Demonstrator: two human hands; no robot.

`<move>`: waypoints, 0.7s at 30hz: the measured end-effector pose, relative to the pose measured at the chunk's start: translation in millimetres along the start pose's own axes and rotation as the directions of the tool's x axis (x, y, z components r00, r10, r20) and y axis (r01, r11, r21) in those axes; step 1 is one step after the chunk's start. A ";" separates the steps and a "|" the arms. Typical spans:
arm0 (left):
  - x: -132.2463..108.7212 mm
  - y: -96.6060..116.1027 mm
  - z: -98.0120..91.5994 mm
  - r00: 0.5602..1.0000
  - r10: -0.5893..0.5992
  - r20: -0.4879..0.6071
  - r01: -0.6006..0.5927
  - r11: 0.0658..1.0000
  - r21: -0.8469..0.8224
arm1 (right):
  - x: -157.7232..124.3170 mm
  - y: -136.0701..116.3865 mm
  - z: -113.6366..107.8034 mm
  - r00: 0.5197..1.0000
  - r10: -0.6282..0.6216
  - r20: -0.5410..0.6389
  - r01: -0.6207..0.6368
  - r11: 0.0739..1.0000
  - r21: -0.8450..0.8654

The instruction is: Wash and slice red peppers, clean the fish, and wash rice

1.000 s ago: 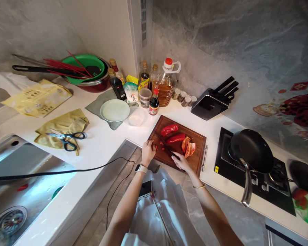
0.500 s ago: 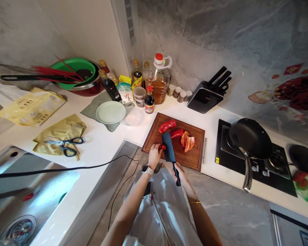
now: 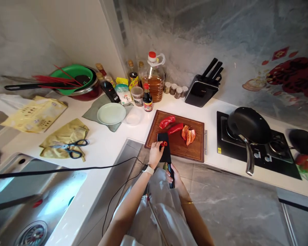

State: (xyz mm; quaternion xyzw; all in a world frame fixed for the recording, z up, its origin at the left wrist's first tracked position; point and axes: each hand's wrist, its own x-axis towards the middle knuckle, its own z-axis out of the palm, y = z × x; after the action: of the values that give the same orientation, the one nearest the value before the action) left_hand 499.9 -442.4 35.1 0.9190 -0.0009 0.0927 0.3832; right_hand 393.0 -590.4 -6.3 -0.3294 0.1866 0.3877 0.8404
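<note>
My right hand (image 3: pixel 175 177) grips the handle of a black cleaver (image 3: pixel 164 150), its flat blade held level over the near edge of the wooden cutting board (image 3: pixel 192 152). My left hand (image 3: pixel 156 154) rests against the blade's left side, fingers curled around a small red pepper scrap (image 3: pixel 164 144) lying on the blade. Further back on the board lie two long red pepper pieces (image 3: pixel 170 124) and a cut-open pepper (image 3: pixel 189 134).
A black pan (image 3: pixel 248 124) sits on the stove (image 3: pixel 282 164) to the right. Behind the board are a knife block (image 3: pixel 202 91), sauce bottles (image 3: pixel 147 98) and an oil jug (image 3: pixel 155 79). Left are a pale plate (image 3: pixel 111 113), scissors (image 3: pixel 73 147) on a yellow cloth, and a sink (image 3: pixel 30 201).
The cleaver was lifted off the board and turned flat, then drawn back toward me. My left hand moved against the blade with the pepper scraps. The view shifted slightly left and down.
</note>
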 end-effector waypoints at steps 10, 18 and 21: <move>-27.2 5.4 -82.2 0.937 -0.079 -0.339 0.142 0.976 0.166 | 12.2 -65.6 43.8 0.894 0.400 0.203 -0.244 0.814 -0.527; -163.2 10.6 -127.0 0.444 -0.319 -0.837 0.612 0.791 0.023 | 49.9 -32.8 103.4 0.367 0.917 0.156 -0.391 0.305 -0.869; -244.4 28.1 -130.0 0.206 -0.349 -0.914 0.762 0.644 -0.075 | 35.2 15.3 128.1 0.141 0.990 0.002 -0.316 0.047 -0.948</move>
State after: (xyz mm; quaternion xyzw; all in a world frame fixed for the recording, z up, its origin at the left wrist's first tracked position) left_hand 235.5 -387.6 102.6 0.7194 0.5539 0.3962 0.1363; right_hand 410.8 -475.0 58.8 -0.3243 -0.2028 0.8933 0.2360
